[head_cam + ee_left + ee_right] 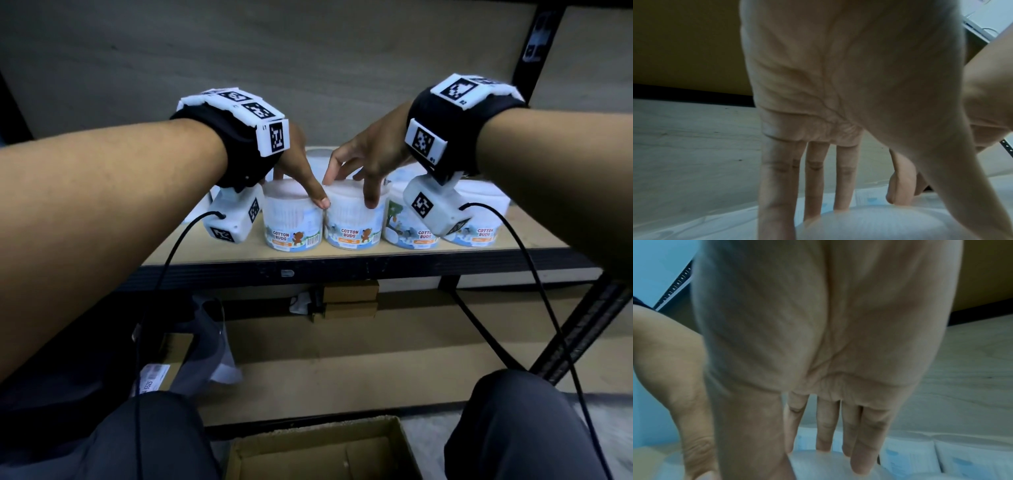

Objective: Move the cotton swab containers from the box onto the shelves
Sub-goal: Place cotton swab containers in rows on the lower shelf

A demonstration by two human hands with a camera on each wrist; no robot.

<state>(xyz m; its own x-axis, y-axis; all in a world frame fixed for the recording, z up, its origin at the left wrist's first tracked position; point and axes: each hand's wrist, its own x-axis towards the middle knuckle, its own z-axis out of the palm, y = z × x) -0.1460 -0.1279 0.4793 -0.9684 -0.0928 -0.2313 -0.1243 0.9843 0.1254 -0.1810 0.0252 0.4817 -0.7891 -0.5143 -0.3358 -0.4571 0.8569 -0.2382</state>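
Several white tubs labelled "Cotton Buds" stand in a row near the front of the wooden shelf (342, 255). My left hand (298, 188) grips the leftmost tub (291, 226) from above, with the thumb on its near right edge and the fingers (842, 186) over the far edge of the lid (879, 225). My right hand (349, 190) holds the tub next to it (352, 226) the same way, fingers (826, 426) reaching down to its lid (818, 467). Both tubs stand upright on the shelf and touch each other. The open cardboard box (322, 452) lies on the floor between my knees.
Two more tubs (407, 229) (479, 229) stand to the right, and others sit in a back row (318, 156). A black shelf post (541, 44) rises at the right. The lower shelf holds small cardboard boxes (349, 298) and a plastic bag (212, 342). Cables hang from both wrists.
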